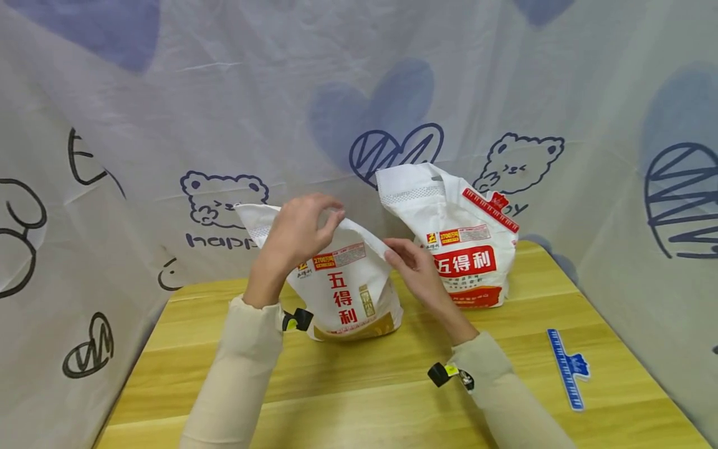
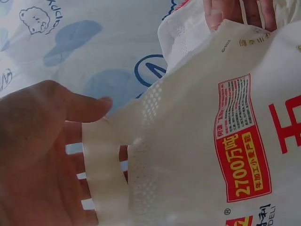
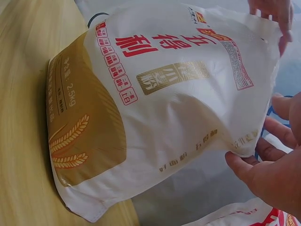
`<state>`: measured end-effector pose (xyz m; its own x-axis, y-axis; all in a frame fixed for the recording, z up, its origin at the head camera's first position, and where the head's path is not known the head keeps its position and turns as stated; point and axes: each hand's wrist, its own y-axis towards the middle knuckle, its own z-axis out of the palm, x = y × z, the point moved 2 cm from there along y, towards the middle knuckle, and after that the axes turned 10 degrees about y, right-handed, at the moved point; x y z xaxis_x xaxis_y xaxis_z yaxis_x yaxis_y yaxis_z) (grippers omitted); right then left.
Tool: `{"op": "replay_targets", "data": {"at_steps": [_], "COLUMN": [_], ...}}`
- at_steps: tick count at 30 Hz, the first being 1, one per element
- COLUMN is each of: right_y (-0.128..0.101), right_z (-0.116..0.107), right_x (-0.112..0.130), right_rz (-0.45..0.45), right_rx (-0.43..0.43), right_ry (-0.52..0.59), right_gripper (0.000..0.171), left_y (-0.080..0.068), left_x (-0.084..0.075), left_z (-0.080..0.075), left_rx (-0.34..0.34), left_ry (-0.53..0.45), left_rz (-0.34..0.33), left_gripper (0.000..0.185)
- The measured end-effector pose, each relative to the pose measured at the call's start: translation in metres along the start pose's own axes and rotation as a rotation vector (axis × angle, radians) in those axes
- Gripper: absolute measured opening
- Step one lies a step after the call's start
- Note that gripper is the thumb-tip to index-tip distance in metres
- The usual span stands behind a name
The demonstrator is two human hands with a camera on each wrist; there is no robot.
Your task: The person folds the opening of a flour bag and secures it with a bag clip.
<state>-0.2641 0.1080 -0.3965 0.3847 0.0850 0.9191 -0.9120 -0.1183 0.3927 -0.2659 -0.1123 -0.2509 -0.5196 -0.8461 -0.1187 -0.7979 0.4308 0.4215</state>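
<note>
A white flour bag [image 1: 336, 290] with red lettering and a gold lower band stands on the table, its top slanting. My left hand [image 1: 297, 231] holds the bag's top edge on the left. In the left wrist view the fingers lie behind the top strip, partly showing through the handle slot, with the thumb [image 2: 89, 108] at the strip's upper end. The right corner of the same top edge is pinched by my right hand [image 1: 417, 271]. Seen from the right wrist, the right fingers [image 3: 263, 172] stand on both sides of that corner; some fingertips are hidden behind it.
A second flour bag [image 1: 465, 255] stands to the right, its folded corner held by a red sealing clip [image 1: 490, 210]. On the table's right side lies a blue sealing clip [image 1: 568, 369]. A printed cloth [image 1: 280, 125] hangs behind the wooden table [image 1: 348, 399].
</note>
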Motion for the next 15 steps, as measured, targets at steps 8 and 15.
{"op": "replay_targets", "data": {"at_steps": [8, 15], "right_y": [0.0013, 0.0043], "right_z": [0.0007, 0.0016], "right_x": [0.0013, 0.0010], "right_rz": [-0.041, -0.008], "right_rx": [-0.001, -0.002], "right_ry": [-0.014, -0.089], "right_gripper": [0.034, 0.034], "left_y": [-0.0014, -0.0002], "left_x": [0.0016, 0.0003], "left_z": [0.0030, 0.0075], "left_rx": [0.126, 0.146], "left_ry": [0.072, 0.132], "left_rz": [-0.012, -0.047], "left_gripper": [0.042, 0.047]}}
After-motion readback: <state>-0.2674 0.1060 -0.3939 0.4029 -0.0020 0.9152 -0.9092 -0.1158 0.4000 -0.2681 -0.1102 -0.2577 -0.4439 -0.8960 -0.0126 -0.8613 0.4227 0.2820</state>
